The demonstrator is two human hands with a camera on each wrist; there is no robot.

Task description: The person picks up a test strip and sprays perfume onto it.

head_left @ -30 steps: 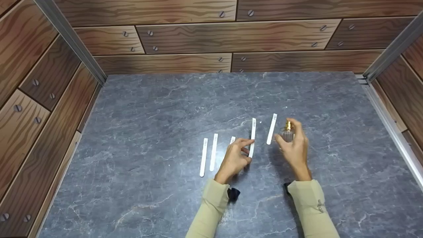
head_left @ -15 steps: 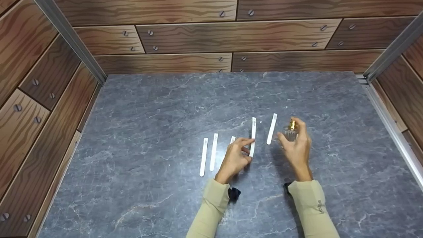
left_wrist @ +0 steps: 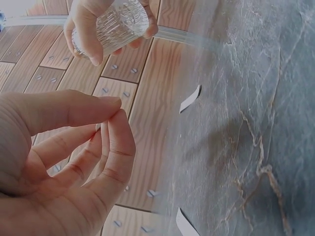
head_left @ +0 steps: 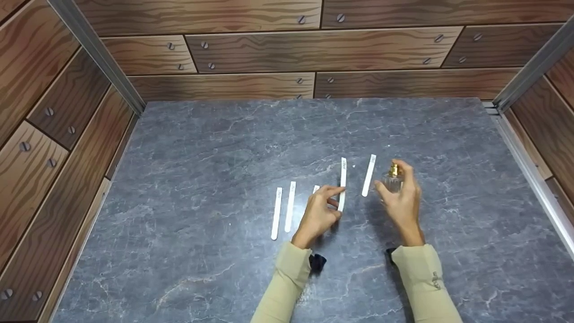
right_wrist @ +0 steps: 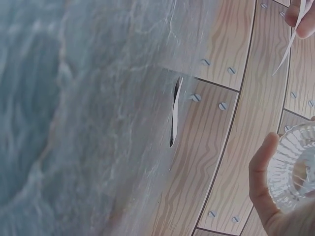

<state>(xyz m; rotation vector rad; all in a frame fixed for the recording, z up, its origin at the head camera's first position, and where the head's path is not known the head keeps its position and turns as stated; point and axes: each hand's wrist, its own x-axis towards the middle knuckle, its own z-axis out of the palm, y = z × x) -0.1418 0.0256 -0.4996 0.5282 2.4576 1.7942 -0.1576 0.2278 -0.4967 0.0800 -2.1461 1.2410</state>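
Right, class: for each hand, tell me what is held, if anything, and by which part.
Left hand: a white strip, by its near half. Right hand: the glass bottle, round its body, with a finger at the gold top.

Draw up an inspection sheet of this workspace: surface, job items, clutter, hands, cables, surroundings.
Surface: grey marble-patterned table, with a bright reflection near the left hand.
Job items: one held white strip; four other white strips on the table, one partly hidden by the left hand; clear glass bottle with gold spray top. Strip markings too small to read.
Clutter: tiny white speck between the two rightmost strips, unidentifiable.
Hands: left pinches the held strip; right hand grips the bottle, index finger at the spray top.
Cables: nothing seen.
Surroundings: wood-patterned panels, metal posts.
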